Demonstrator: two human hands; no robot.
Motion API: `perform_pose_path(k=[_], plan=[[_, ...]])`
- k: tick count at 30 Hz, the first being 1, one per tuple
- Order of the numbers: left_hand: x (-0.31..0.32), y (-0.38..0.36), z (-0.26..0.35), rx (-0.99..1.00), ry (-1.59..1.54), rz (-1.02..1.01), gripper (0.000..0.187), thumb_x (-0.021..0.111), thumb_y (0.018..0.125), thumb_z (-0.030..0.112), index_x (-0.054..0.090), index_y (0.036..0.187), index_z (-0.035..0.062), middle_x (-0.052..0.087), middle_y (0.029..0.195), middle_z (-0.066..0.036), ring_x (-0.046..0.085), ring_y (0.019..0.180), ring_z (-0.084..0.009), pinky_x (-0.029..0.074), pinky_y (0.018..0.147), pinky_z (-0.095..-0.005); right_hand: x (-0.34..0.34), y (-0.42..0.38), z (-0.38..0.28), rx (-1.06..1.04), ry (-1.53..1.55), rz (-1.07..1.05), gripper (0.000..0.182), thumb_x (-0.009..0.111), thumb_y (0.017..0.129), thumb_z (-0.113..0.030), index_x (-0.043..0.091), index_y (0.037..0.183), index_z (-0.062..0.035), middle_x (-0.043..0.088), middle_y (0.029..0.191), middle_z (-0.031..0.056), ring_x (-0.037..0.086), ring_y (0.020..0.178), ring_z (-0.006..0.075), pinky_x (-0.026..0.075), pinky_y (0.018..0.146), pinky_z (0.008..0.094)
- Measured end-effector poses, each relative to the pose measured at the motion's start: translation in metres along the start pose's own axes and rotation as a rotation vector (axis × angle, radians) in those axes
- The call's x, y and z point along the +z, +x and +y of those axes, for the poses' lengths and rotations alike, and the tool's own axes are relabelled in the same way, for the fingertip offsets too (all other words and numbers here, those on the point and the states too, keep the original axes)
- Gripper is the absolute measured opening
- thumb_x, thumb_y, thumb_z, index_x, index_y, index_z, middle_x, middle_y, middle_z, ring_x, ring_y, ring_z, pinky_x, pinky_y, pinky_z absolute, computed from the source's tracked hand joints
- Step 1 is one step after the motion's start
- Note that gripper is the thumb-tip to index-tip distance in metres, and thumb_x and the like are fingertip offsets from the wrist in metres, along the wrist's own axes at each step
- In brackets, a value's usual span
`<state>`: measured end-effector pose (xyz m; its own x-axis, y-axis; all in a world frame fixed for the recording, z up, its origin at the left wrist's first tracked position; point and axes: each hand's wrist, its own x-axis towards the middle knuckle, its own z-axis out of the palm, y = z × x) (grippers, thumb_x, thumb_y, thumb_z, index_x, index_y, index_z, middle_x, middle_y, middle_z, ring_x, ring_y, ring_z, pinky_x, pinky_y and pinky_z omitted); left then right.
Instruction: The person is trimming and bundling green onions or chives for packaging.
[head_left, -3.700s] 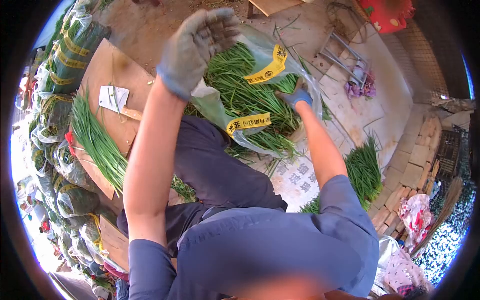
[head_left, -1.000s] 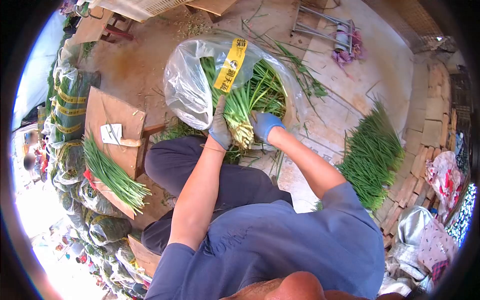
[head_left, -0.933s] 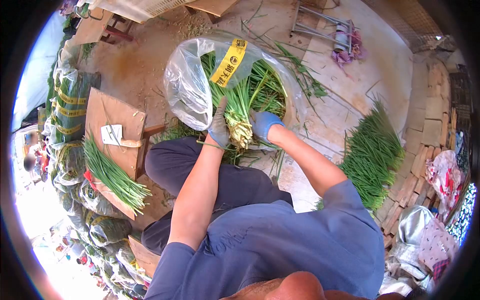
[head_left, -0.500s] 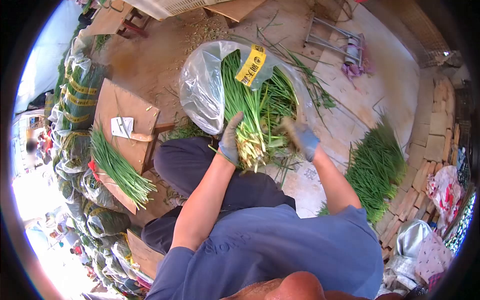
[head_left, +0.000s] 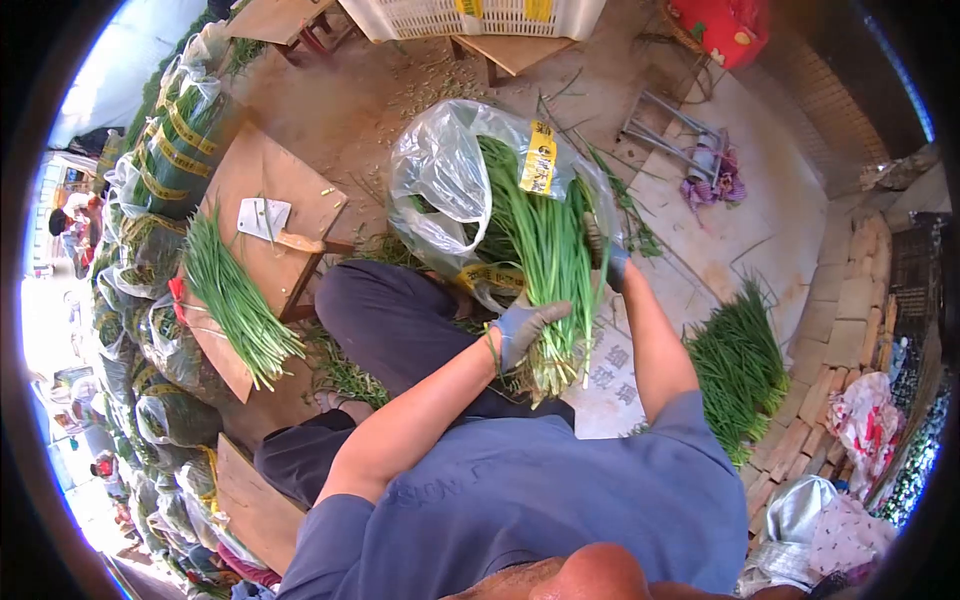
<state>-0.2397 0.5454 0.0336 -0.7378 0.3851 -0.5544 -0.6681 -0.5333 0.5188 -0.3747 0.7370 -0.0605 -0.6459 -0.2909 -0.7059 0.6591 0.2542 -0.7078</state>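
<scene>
A bunch of garlic chives [head_left: 545,255] lies half inside a clear plastic bag [head_left: 440,165], its pale stem ends pointing toward my body. My left hand [head_left: 530,328], in a grey-blue glove, is closed round the bunch just above those ends. At the bunch's right side, by the bag's opening, my gloved right hand [head_left: 607,255] grips the leaves; its fingers are partly hidden. A yellow printed band [head_left: 538,157] crosses the bag. On a wooden board to the left lie another bunch of chives [head_left: 240,300] and a cleaver [head_left: 270,222] with a wooden handle.
A pile of chives [head_left: 735,370] lies on the floor to the right, beside stacked bricks [head_left: 830,340]. Full bags of greens [head_left: 170,165] line the left side. A white crate [head_left: 480,18] and a metal-framed stool [head_left: 680,145] stand farther off. Loose leaves litter the floor.
The bunch has been drawn toward my body, partly out of the bag. My left hand has moved down and right to its stem ends; my right hand has gone up to the leaves. The view has shifted.
</scene>
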Motion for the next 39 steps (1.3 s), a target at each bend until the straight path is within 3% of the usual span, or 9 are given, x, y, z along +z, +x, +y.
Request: perform_pose_path(k=[6, 7, 14, 19, 24, 29, 31, 33, 39], plan=[[0.018, 0.028, -0.047, 0.073, 0.678, 0.111, 0.077, 0.079, 0.078, 0.025, 0.04, 0.138, -0.004, 0.063, 0.122, -0.013, 0.062, 0.11, -0.0212, 0.048, 0.097, -0.0315, 0.003, -0.049, 0.008, -0.149, 0.491, -0.002, 0.094, 0.052, 0.077, -0.082, 0.053, 0.136, -0.0098, 0.061, 0.129, 0.0092, 0.061, 0.111, 0.0261, 0.052, 0.093, 0.0446], [0.03, 0.02, -0.029, -0.059, 1.01, 0.166, 0.101, 0.076, 0.075, 0.044, 0.027, 0.143, -0.0118, 0.062, 0.124, -0.022, 0.063, 0.111, -0.03, 0.048, 0.096, -0.0336, 0.004, -0.052, 0.008, -0.17, 0.573, -0.012, 0.094, 0.052, 0.076, -0.082, 0.053, 0.136, -0.0099, 0.061, 0.129, 0.0092, 0.061, 0.111, 0.0263, 0.052, 0.093, 0.0451], [0.038, 0.039, -0.023, -0.156, 1.64, 0.059, 0.102, 0.061, 0.082, 0.049, 0.014, 0.149, -0.0115, 0.064, 0.114, -0.029, 0.064, 0.104, -0.0409, 0.052, 0.089, -0.0428, -0.02, -0.027, -0.015, -0.098, 0.39, -0.082, 0.064, 0.071, 0.082, -0.058, 0.06, 0.123, -0.0099, 0.07, 0.104, 0.0065, 0.069, 0.086, 0.0185, 0.06, 0.073, 0.0355], [0.044, 0.044, -0.014, -0.098, 1.546, 0.092, 0.098, 0.059, 0.084, 0.054, 0.02, 0.148, -0.0099, 0.063, 0.116, -0.031, 0.063, 0.106, -0.041, 0.051, 0.091, -0.0424, -0.012, -0.007, -0.045, 0.038, 0.378, -0.228, 0.037, 0.076, 0.083, -0.028, 0.063, 0.109, -0.0059, 0.069, 0.089, 0.0056, 0.069, 0.072, 0.0193, 0.059, 0.062, 0.0339], [0.017, 0.013, 0.018, 0.209, 1.451, -0.228, 0.095, 0.06, 0.085, 0.059, 0.03, 0.145, -0.0092, 0.059, 0.125, -0.03, 0.061, 0.115, -0.0364, 0.049, 0.095, -0.038, -0.03, -0.062, -0.083, -0.014, 0.11, -0.166, 0.036, 0.074, 0.085, -0.024, 0.063, 0.111, -0.0023, 0.069, 0.093, 0.0078, 0.069, 0.079, 0.0184, 0.059, 0.07, 0.0332], [-0.04, -0.005, 0.101, -0.283, 1.083, -0.266, 0.071, 0.06, 0.09, 0.056, 0.053, 0.135, 0.0025, 0.066, 0.118, -0.014, 0.065, 0.089, -0.0229, 0.051, 0.082, -0.0333, -0.092, -0.109, -0.046, -0.247, -0.077, -0.253, 0.034, 0.073, 0.086, -0.022, 0.065, 0.112, -0.0015, 0.071, 0.1, 0.0093, 0.068, 0.087, 0.0168, 0.056, 0.079, 0.0307], [-0.035, -0.012, 0.113, -0.204, 1.415, -0.102, 0.066, 0.063, 0.088, 0.055, 0.057, 0.133, 0.0064, 0.066, 0.119, -0.011, 0.064, 0.096, -0.0233, 0.05, 0.088, -0.035, -0.069, -0.14, -0.072, -0.291, -0.176, -0.209, 0.036, 0.072, 0.086, -0.02, 0.063, 0.116, -0.0008, 0.071, 0.104, 0.0117, 0.069, 0.088, 0.0184, 0.057, 0.078, 0.0304], [-0.054, 0.0, 0.087, 0.4, 1.588, -0.278, 0.064, 0.066, 0.086, 0.052, 0.058, 0.131, 0.0077, 0.065, 0.121, -0.012, 0.062, 0.106, -0.0237, 0.047, 0.094, -0.0363, -0.059, -0.164, -0.085, -0.216, -0.197, -0.08, 0.045, 0.074, 0.083, -0.018, 0.059, 0.122, -0.0005, 0.07, 0.108, 0.0153, 0.07, 0.088, 0.0207, 0.057, 0.076, 0.0292], [0.045, -0.085, 0.16, 0.347, 1.334, -0.391, 0.066, 0.071, 0.085, 0.046, 0.052, 0.137, 0.0102, 0.055, 0.137, -0.013, 0.05, 0.126, -0.0268, 0.038, 0.107, -0.0385, 0.006, -0.218, -0.189, -0.336, -0.373, -0.235, 0.067, 0.081, 0.073, -0.017, 0.054, 0.132, -0.003, 0.069, 0.112, 0.011, 0.067, 0.092, 0.0185, 0.054, 0.081, 0.0317]])
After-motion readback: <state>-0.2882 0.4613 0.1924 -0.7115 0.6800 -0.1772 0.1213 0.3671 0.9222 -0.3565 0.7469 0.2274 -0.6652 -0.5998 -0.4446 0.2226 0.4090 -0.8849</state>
